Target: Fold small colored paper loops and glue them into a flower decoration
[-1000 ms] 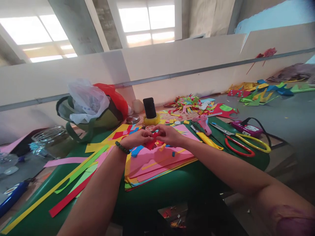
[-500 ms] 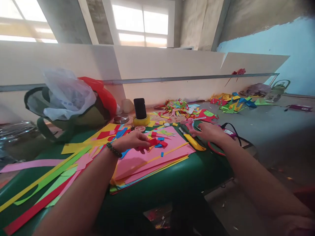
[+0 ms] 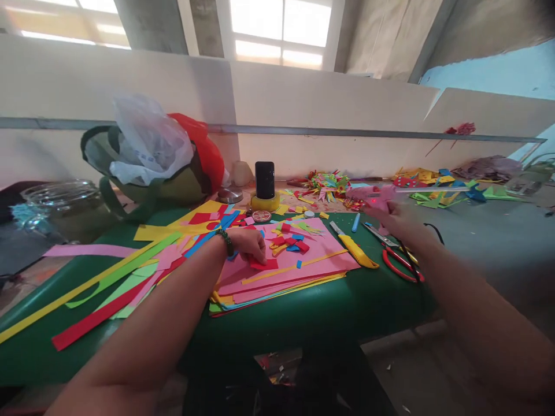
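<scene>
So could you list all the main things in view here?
Glue gun: one, pink, in the right hand
Red paper: one piece, red, at the left fingertips
Paper stack: one, pink on top, mid-table
Scraps: many, mixed colours, on the stack
Paper strips: several, mixed colours, left
Knife: one, yellow, right of the stack
Scissors: one pair, red and yellow handles, right of the knife
Phone: one, black, behind the stack
Bag: one, olive, back left
Jar: one, clear, far left
Windows: two, bright, up at the back
Left hand: one, green bracelet, over the stack
Right hand: one, bare, right
</scene>
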A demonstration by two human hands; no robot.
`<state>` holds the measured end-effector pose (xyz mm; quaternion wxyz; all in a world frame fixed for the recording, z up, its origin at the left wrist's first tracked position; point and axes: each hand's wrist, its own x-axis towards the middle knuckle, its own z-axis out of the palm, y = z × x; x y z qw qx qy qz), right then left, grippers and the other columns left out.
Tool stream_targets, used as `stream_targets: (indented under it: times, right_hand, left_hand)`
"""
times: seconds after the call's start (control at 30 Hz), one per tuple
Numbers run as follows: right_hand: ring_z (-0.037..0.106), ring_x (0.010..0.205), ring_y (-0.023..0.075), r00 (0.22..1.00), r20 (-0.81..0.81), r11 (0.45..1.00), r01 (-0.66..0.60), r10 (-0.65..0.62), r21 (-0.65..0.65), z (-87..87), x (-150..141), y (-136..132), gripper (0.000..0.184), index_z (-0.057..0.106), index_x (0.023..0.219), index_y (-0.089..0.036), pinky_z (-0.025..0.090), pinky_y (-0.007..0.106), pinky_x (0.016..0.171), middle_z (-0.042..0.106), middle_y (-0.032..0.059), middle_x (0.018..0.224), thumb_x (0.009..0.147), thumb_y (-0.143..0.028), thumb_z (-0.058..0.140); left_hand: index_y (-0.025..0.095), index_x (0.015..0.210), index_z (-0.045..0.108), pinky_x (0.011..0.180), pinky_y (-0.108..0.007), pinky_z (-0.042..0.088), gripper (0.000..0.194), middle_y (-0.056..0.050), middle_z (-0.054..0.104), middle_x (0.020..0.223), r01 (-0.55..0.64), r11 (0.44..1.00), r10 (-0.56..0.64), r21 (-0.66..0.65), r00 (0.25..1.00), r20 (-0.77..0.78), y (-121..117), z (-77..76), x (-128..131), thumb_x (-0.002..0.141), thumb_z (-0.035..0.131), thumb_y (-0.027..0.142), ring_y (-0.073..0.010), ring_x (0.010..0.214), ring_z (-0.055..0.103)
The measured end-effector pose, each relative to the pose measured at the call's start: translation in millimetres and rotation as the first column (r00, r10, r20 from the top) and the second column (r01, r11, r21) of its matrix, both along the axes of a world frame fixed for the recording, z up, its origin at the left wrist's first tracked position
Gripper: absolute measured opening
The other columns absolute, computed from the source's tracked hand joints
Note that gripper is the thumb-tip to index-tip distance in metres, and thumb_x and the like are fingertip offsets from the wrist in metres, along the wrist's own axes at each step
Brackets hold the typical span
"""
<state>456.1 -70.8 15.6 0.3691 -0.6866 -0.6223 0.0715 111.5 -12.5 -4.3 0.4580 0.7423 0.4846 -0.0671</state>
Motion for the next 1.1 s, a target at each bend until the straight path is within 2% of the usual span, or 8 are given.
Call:
stream_targets:
  times: [0.07,0.13,0.2,0.27,0.57,0.73,0.93,1.1]
  right_hand:
    - [0.037,0.046,0.0112,0.995,-0.095,0.997,-0.042,0.035,-0.067,9.4,-21,-23,0.043,0.046,0.058,-0.021,0.027,0.026,0.044,0.039,-0.0029,0.047,0.071,-0.060,0.059]
    - [0.033,0.046,0.0098,0.972,-0.130,0.964,-0.217,0.198,-0.156,11.7,-48,-42,0.050,0.047,0.058,-0.021,0.025,0.025,0.044,0.036,-0.0039,0.049,0.067,-0.070,0.057]
    - [0.032,0.047,0.0093,0.919,-0.131,0.869,-0.393,0.371,-0.300,7.3,-74,-53,0.053,0.048,0.060,-0.021,0.024,0.025,0.045,0.034,-0.0047,0.050,0.066,-0.073,0.055]
    - [0.033,0.048,0.0095,0.888,-0.086,0.803,-0.446,0.451,-0.396,-0.8,-95,-55,0.051,0.046,0.060,-0.021,0.023,0.025,0.047,0.035,-0.0046,0.052,0.069,-0.071,0.053]
    - [0.036,0.054,0.0107,0.821,0.222,0.786,-0.370,0.526,-0.495,-14.1,-122,-41,0.042,0.038,0.059,-0.021,0.024,0.026,0.052,0.041,-0.0020,0.058,0.083,-0.055,0.046]
    - [0.036,0.054,0.0110,0.815,0.212,0.742,-0.340,0.539,-0.578,-8.1,-122,-45,0.043,0.039,0.059,-0.021,0.023,0.026,0.051,0.041,-0.0020,0.058,0.083,-0.056,0.047]
    - [0.037,0.055,0.0111,0.825,0.197,0.763,-0.362,0.529,-0.535,-7.6,-127,-41,0.041,0.038,0.059,-0.021,0.024,0.026,0.052,0.042,-0.0018,0.059,0.083,-0.053,0.048]
    - [0.035,0.052,0.0113,0.814,0.154,0.723,-0.390,0.561,-0.570,-5.4,-125,-40,0.043,0.036,0.055,-0.022,0.022,0.027,0.050,0.038,-0.0027,0.053,0.080,-0.053,0.050]
  left_hand:
    - [0.016,0.049,0.065,0.046,-0.022,0.042,0.026,-0.003,0.062,0.049,-0.006,1.000,0.006,-0.018,1.000,0.006,0,0.2,-1,0.042,0.086,0.029,-0.0127,0.047,0.053]
    - [0.016,0.048,0.064,0.046,-0.022,0.043,0.026,-0.004,0.063,0.050,-0.015,1.000,0.016,-0.025,1.000,0.013,1,0.2,-2,0.041,0.086,0.028,-0.0133,0.048,0.054]
    - [0.016,0.048,0.063,0.046,-0.021,0.043,0.026,-0.004,0.063,0.050,-0.018,0.999,0.018,-0.037,1.000,0.018,1,-0.3,-2,0.042,0.086,0.028,-0.0134,0.048,0.055]
    - [0.017,0.047,0.062,0.046,-0.020,0.044,0.026,-0.002,0.062,0.050,-0.010,0.999,0.011,-0.049,1.000,0.016,2,-1.4,-2,0.043,0.085,0.029,-0.0130,0.048,0.056]
    - [0.017,0.050,0.061,0.052,-0.023,0.047,0.026,-0.001,0.062,0.052,-0.031,0.999,0.030,-0.035,0.999,-0.016,5,-8.8,-1,0.044,0.083,0.028,-0.0139,0.052,0.059]
    - [0.017,0.051,0.060,0.053,-0.023,0.049,0.027,0.000,0.061,0.052,-0.014,0.999,0.013,-0.049,1.000,-0.016,7,-9.7,-1,0.043,0.083,0.029,-0.0133,0.052,0.059]
    - [0.018,0.050,0.060,0.050,-0.022,0.048,0.029,0.001,0.062,0.051,-0.011,0.999,0.011,-0.043,1.000,0.002,7,-9.6,-1,0.040,0.084,0.030,-0.0128,0.051,0.059]
    - [0.018,0.048,0.061,0.047,-0.023,0.047,0.027,-0.002,0.063,0.051,0.010,0.999,-0.008,-0.047,0.999,0.048,8,-12.8,-2,0.039,0.084,0.030,-0.0153,0.050,0.060]
